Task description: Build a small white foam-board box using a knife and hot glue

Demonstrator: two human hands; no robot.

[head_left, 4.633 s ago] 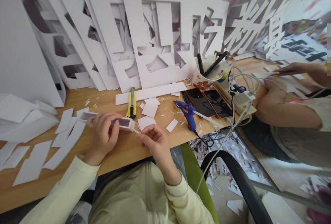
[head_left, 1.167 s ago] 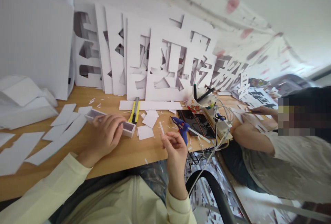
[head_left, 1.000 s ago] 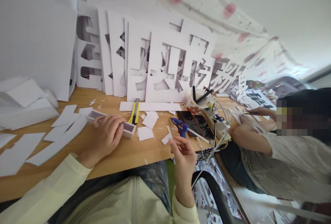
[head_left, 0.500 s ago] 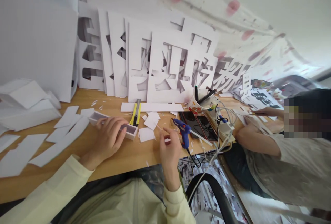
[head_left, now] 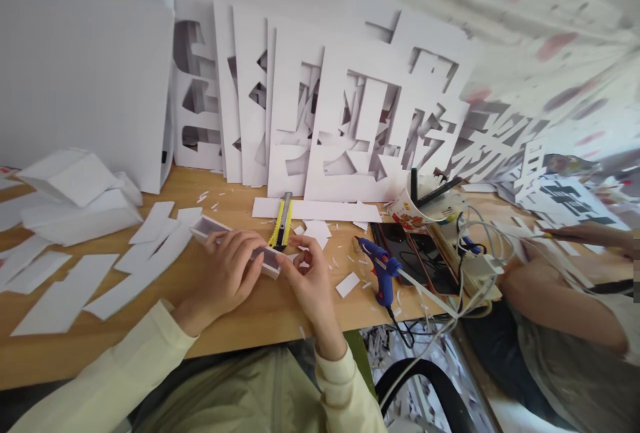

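Note:
A narrow open white box (head_left: 268, 261), which looks like foam board or card, lies slantwise on the wooden table. My left hand (head_left: 231, 269) is wrapped over its middle, fingers on the far wall and thumb on the near one. At the box's right end my right hand (head_left: 313, 281) is closed, thumb against the corner and fingers curled behind it. Whether a small piece is also between those fingers is hidden. Just beyond the box lies a yellow and black utility knife (head_left: 282, 221). To the right of my right hand rests a blue glue gun (head_left: 381, 266) with a white glue stick.
Cut white strips (head_left: 145, 266) and folded white pieces (head_left: 80, 196) lie at left. White panels with cutouts (head_left: 345, 126) lean behind. A paper tub of pens (head_left: 420, 206), phones (head_left: 400, 246) and tangled cables (head_left: 480, 253) stand at right. A co-worker's arm (head_left: 555, 299) is beyond.
My right hand has moved left from the glue gun side to the box's right end. My left hand stays on the box. The view has turned, shifting most things rightward.

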